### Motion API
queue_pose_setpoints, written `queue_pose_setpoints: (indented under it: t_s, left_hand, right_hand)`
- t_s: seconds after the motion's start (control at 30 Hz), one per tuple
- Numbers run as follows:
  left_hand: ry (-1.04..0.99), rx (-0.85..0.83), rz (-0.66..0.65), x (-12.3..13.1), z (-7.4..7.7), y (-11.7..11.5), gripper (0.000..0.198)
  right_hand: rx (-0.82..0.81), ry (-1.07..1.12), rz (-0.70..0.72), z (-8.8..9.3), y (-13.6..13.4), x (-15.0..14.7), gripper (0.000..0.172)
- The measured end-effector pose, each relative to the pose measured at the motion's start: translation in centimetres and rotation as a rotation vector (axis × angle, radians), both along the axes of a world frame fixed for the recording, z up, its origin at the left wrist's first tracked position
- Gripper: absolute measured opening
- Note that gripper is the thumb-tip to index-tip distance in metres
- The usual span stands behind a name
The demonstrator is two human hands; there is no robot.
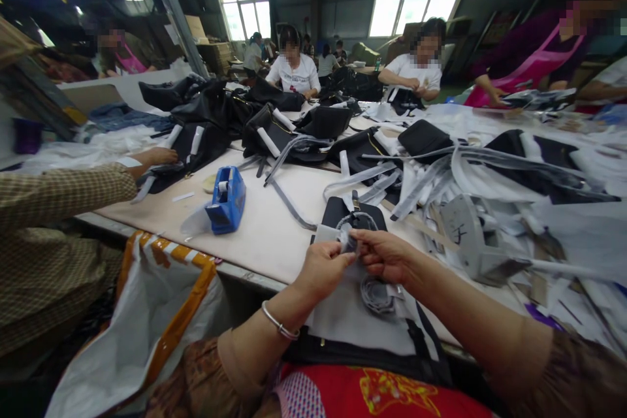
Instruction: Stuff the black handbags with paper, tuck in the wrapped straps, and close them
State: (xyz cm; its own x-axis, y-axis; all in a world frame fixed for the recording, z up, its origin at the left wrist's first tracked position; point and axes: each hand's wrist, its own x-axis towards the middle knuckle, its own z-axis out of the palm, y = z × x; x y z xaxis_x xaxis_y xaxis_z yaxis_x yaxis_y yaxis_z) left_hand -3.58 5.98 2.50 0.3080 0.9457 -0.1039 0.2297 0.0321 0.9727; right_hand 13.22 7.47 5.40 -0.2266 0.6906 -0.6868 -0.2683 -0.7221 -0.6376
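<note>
My left hand and my right hand meet over a black bag at the table's front edge. Both are closed, pinching a strap wrapped in clear plastic between their fingertips. Part of the strap loops upward in front of the bag's black top. Below my hands, a white sheet covers much of the bag. A second plastic-wrapped strap lies coiled on that sheet, just under my right hand.
A blue tape dispenser stands left of the bag. Black bags and wrapped straps are heaped behind. A grey metal holder sits at right among paper scraps. A co-worker's checked sleeve reaches in from the left, above an open white sack.
</note>
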Motion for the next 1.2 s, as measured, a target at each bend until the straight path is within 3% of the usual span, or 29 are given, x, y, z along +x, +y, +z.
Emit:
queue_pose_setpoints:
  t_s: [0.2,0.33,0.43,0.53,0.63,0.7,0.87,1.07,1.2]
  left_hand:
    - [0.205,0.176,-0.032,0.1,-0.5,-0.2,0.038]
    - [0.330,0.355,-0.114,-1.0,0.3,-0.1,0.025]
    - [0.409,0.498,0.027,-3.5,0.9,-0.3,0.015]
    - [0.543,0.397,0.157,-6.6,0.8,-1.2,0.022]
    - [0.610,0.131,0.060,-8.4,0.1,-2.8,0.032]
    - [0.629,0.044,0.004,-8.4,-0.1,-3.8,0.034]
    - [0.702,0.061,-0.034,-7.1,0.8,-4.7,0.027]
    - [0.432,0.027,-0.155,-7.1,2.9,-6.0,0.016]
    - [0.338,0.197,-0.256,-6.9,3.5,-7.2,0.011]
  right_hand:
    - [0.061,-0.092,-0.100,-1.2,-0.1,-1.3,0.035]
    - [0.108,-0.123,-0.119,-1.4,-0.5,-1.3,0.030]
    - [0.135,-0.127,-0.122,-1.5,-0.7,-0.9,0.028]
    - [0.151,-0.133,-0.107,-1.7,-0.9,-0.6,0.027]
    - [0.161,-0.114,-0.086,-2.0,-0.9,-0.5,0.027]
    - [0.169,-0.108,-0.078,-2.1,-0.9,-0.5,0.027]
    - [0.196,-0.116,-0.058,-2.1,-0.9,-0.4,0.030]
    - [0.200,-0.087,-0.043,-2.0,-1.1,-0.2,0.034]
    - [0.187,-0.113,0.011,-1.5,-0.7,0.1,0.036]
